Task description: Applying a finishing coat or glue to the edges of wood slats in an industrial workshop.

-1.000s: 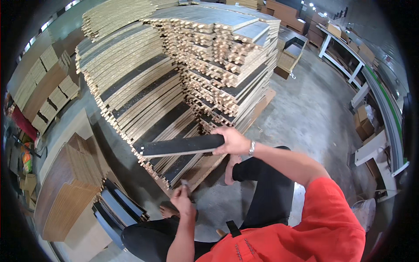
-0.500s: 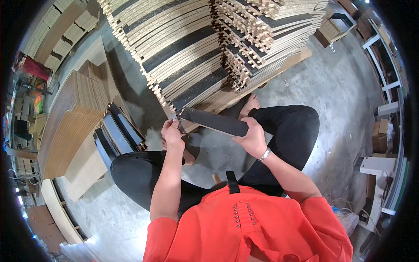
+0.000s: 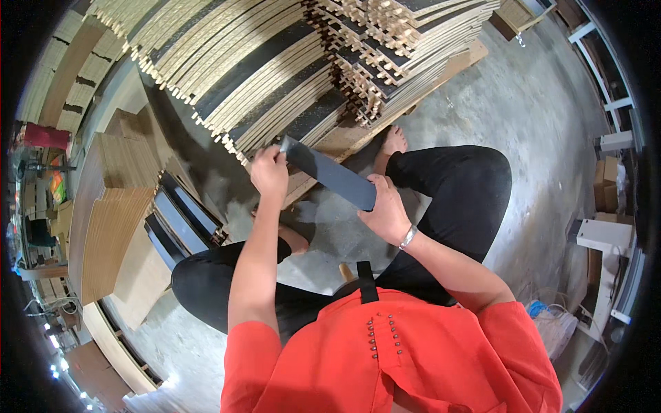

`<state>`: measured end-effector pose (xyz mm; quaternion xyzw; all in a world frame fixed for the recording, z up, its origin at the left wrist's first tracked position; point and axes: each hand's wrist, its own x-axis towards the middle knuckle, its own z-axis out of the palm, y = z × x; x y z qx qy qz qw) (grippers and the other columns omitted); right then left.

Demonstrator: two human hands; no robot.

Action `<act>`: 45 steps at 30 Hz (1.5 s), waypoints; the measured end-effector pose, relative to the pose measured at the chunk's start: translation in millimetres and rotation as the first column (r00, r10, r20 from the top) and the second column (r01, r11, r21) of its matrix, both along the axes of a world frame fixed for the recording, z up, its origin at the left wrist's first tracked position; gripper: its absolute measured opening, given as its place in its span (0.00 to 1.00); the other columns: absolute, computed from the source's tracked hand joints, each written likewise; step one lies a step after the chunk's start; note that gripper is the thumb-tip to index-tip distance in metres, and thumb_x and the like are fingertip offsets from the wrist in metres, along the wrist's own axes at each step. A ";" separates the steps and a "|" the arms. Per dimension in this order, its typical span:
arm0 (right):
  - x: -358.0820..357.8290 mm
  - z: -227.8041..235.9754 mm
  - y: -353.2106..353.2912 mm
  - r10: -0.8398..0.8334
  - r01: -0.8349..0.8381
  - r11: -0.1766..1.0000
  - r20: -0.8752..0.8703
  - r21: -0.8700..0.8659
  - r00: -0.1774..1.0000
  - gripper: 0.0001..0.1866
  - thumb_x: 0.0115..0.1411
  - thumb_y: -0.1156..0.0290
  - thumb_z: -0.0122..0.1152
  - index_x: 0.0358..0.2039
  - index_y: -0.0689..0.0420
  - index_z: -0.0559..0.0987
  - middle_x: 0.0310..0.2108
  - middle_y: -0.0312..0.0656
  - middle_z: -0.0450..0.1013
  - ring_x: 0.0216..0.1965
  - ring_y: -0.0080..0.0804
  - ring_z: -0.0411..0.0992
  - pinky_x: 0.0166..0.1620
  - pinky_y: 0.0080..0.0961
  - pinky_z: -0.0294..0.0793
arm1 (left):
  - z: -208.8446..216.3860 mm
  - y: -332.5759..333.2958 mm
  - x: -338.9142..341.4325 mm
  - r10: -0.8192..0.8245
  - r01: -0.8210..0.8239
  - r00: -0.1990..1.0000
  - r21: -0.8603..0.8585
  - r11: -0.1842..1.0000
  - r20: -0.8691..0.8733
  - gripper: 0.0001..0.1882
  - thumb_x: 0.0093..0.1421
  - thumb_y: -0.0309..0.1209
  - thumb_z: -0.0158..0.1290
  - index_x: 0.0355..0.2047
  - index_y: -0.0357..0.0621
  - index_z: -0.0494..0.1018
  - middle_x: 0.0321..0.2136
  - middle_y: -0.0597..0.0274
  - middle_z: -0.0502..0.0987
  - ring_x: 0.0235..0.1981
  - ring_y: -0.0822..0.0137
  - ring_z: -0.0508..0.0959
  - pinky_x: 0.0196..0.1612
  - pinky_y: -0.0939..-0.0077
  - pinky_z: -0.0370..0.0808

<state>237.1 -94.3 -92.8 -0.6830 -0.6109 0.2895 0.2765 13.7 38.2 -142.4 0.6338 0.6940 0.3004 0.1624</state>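
Observation:
A flat dark strip-shaped board slants between my hands, its glossy grey-black face upward. My right hand grips its near right end, thumb on top. At the far left end, my left hand is closed, its fingertips against the board's end. Whatever is pinched in those fingers is too small and covered to make out. Just beyond stands a big stack of similar narrow boards, with pale edges, some dark faces and short wooden pegs sticking out at the ends.
The stack rests on a wooden pallet. At left stand curved brown panels, with several dark glossy strips beside them. My bent knees flank the work, on a grey concrete floor. White metal frames line the right side.
The board has tilted, its left end swinging up and away from me, and its face now catches light. My left hand moved forward with that end; my right hand shifted slightly left.

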 end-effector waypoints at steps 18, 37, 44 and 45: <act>4.1 -2.6 4.5 -0.089 0.055 0.988 -0.244 -0.143 0.966 0.31 0.39 0.79 0.66 0.47 0.67 0.67 0.45 0.57 0.68 0.48 0.52 0.69 0.52 0.35 0.68 | -10.6 21.4 10.3 -0.033 0.032 0.972 -0.005 0.999 -0.233 0.03 0.49 0.28 0.55 0.22 0.45 0.77 0.25 0.54 0.76 0.27 0.53 0.77 0.30 0.61 0.74; 12.0 -14.8 -5.7 -0.150 0.127 0.969 -0.095 -0.213 0.984 0.33 0.35 0.81 0.73 0.44 0.64 0.70 0.41 0.50 0.72 0.46 0.48 0.72 0.49 0.35 0.71 | -29.2 11.3 16.5 -0.257 0.400 0.852 0.252 0.881 -0.456 0.02 0.49 0.24 0.53 0.22 0.45 0.75 0.24 0.58 0.73 0.30 0.55 0.75 0.32 0.60 0.74; 14.1 -16.2 -0.9 -0.152 0.124 0.984 -0.235 -0.129 0.960 0.29 0.37 0.81 0.68 0.43 0.65 0.70 0.39 0.53 0.72 0.44 0.49 0.73 0.47 0.34 0.72 | -23.6 -6.1 36.0 -0.354 0.430 0.883 0.228 0.873 -0.309 0.05 0.45 0.22 0.51 0.21 0.45 0.74 0.24 0.58 0.72 0.29 0.53 0.75 0.31 0.60 0.74; 19.7 -17.8 -3.0 -0.170 0.141 0.980 -0.226 -0.142 0.959 0.29 0.37 0.81 0.68 0.43 0.65 0.70 0.39 0.53 0.72 0.44 0.49 0.73 0.47 0.34 0.72 | -6.0 -25.2 57.7 -0.442 0.516 0.841 0.215 0.829 -0.313 0.03 0.45 0.24 0.54 0.22 0.46 0.74 0.23 0.60 0.71 0.28 0.55 0.75 0.29 0.61 0.74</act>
